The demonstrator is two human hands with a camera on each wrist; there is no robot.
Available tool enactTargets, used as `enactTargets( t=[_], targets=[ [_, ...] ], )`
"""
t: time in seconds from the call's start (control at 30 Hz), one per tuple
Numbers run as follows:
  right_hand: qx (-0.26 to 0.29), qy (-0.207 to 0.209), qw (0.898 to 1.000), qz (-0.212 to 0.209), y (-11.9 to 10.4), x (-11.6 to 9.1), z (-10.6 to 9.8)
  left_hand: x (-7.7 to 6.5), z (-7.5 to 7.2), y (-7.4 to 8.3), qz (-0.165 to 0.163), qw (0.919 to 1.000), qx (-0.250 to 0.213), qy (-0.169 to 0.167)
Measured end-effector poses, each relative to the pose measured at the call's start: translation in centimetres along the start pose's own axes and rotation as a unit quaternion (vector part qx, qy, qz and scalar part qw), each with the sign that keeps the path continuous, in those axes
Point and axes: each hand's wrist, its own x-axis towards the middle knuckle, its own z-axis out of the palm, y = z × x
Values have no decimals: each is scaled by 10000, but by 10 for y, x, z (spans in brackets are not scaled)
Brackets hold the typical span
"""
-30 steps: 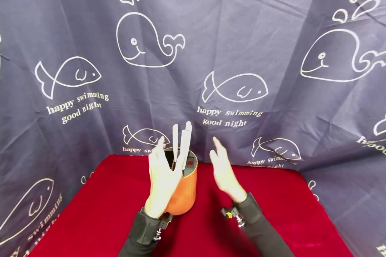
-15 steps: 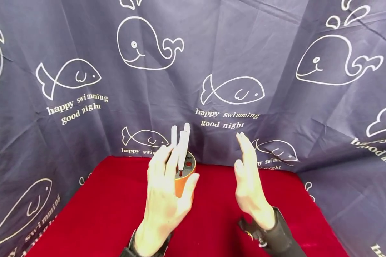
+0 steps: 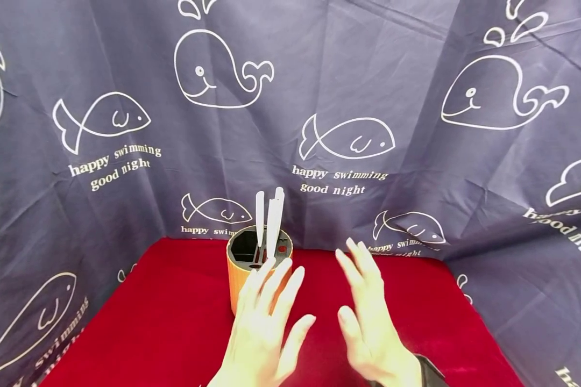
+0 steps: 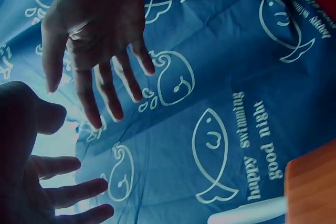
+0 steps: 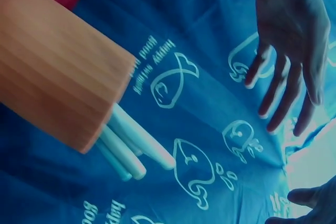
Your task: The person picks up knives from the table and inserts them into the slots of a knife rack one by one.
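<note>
A round orange knife block [image 3: 235,285] with a dark slotted top stands upright on the red cloth. Several white-handled knives [image 3: 273,228] stick up out of its slots; their blades are hidden inside. My left hand [image 3: 259,333] is in front of the block with fingers spread, overlapping its lower part in the head view; it holds nothing. To the right, apart from the block, my right hand [image 3: 375,317] is raised with straight fingers and nothing in it. The left wrist view shows both hands, left [image 4: 31,166] and right [image 4: 100,30], well apart.
A red cloth [image 3: 140,322] covers the table. Behind it and along both sides hangs a grey-blue curtain [image 3: 252,140] printed with white whales, fish and words.
My left hand has come away from the block's left side and back toward me. My right hand has moved right and back. The block and knives stay in place.
</note>
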Motion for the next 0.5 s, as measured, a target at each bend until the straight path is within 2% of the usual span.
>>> enactTargets(
  t=[0.17, 0.27, 0.5],
  targets=[
    [-248, -352, 9990, -135, -1, -19, 5, -21, 3, 7, -78, 9981, 165, -589],
    [-436, -601, 9972, -54, 0, -29, 7, -30, 6, 10, -55, 9960, 283, -841],
    [-908, -1097, 9897, 104, 4, -55, 15, -58, 17, 5, 376, 9928, 738, -866]
  ],
)
